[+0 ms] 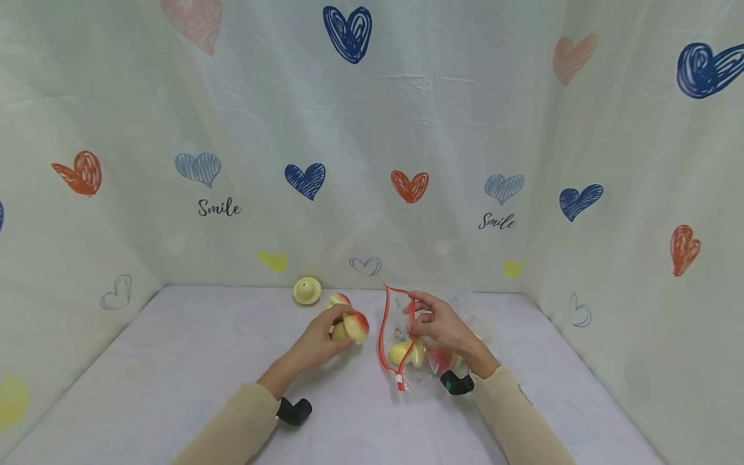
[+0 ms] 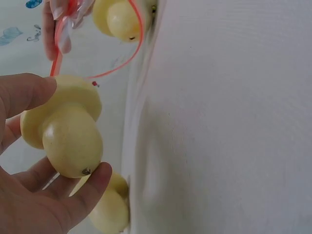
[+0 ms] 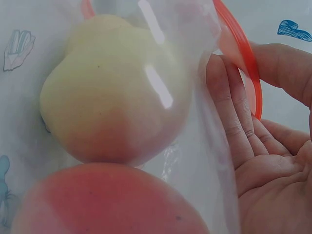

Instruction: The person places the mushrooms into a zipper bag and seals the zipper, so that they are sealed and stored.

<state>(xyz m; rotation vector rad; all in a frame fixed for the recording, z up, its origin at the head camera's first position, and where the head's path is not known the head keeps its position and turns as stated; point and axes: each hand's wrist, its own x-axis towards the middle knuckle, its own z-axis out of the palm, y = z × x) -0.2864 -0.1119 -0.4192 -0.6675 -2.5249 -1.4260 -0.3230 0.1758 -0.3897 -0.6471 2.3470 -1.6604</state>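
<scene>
My left hand grips a toy mushroom, yellow with a red-tinged cap, just left of a clear zip bag with a red zip edge. In the left wrist view, thumb and fingers wrap the pale mushroom, its rounded stem toward the camera. My right hand holds the bag's red edge, thumb on one side and fingers on the other; the mouth gapes toward the left. Inside the bag lie several mushrooms, among them a yellow one and a red-capped one, seen through the plastic.
Behind my left hand another red-and-yellow mushroom rests on the table, partly hidden. Farther back, near the wall, sits a yellow mushroom with its round underside showing. A heart-printed cloth hangs behind the white tabletop.
</scene>
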